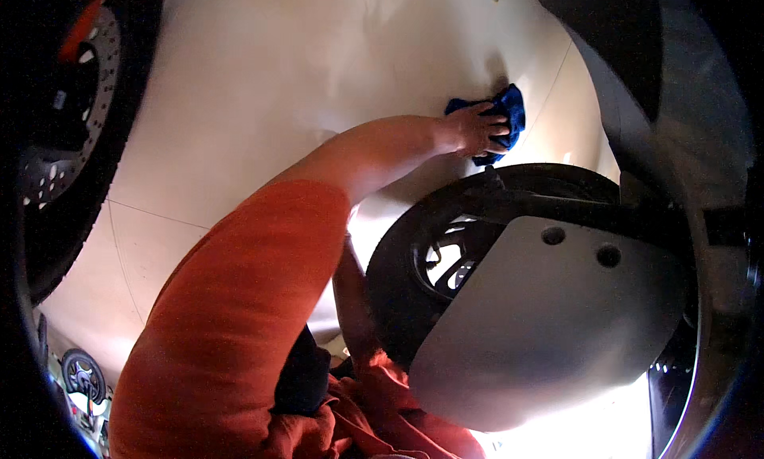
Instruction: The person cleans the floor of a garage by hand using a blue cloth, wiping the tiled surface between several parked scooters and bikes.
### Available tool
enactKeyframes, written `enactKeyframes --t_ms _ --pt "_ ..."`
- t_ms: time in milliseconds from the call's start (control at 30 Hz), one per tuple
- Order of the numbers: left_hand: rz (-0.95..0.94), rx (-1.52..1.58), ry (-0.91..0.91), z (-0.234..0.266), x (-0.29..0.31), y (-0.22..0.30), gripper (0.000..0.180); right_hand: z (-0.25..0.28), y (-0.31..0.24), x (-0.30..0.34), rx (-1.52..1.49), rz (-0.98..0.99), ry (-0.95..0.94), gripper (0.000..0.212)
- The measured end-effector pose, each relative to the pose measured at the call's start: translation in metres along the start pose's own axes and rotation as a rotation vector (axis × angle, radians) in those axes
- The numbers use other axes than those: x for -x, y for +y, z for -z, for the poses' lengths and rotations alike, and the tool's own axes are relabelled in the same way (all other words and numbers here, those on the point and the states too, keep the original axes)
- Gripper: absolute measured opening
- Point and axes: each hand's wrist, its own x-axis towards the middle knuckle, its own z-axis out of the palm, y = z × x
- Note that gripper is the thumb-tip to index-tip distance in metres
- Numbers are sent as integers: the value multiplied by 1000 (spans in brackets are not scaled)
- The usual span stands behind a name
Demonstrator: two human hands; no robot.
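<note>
My left hand [476, 133] presses a dark blue cloth [513, 107] down on the pale tiled floor [263, 69], its fingers bent over the folds. The bare left forearm stretches rightward from an orange sleeve [247, 300]. Just below the hand stands a black-tyred scooter wheel [398, 276], partly covered by a smooth grey body panel [541, 324]. My right forearm [354, 308] shows beside that tyre, but the right hand is hidden behind the left arm, so its fingers cannot be made out.
A large dark wheel with a drilled brake disc [99, 69] fills the left edge. Dark bodywork [708, 141] curves down the right side. At the lower left, a smaller wheel [83, 375] stands farther off. Thin seams cross the floor.
</note>
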Motion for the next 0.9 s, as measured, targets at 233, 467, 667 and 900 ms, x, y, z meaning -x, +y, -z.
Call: enactKeyframes --t_ms 233,467,667,900 --pt "85 -36 25 -13 -67 -17 53 -1 -4 -5 -63 -19 1 47" --pt "447 -411 509 9 -93 -153 46 -2 -5 -12 -99 -45 25 51" --pt "735 -215 386 126 15 -224 56 3 6 -12 -94 -46 53 53" --pt "1077 -424 602 148 165 -249 56 6 5 -15 -50 -32 83 43"
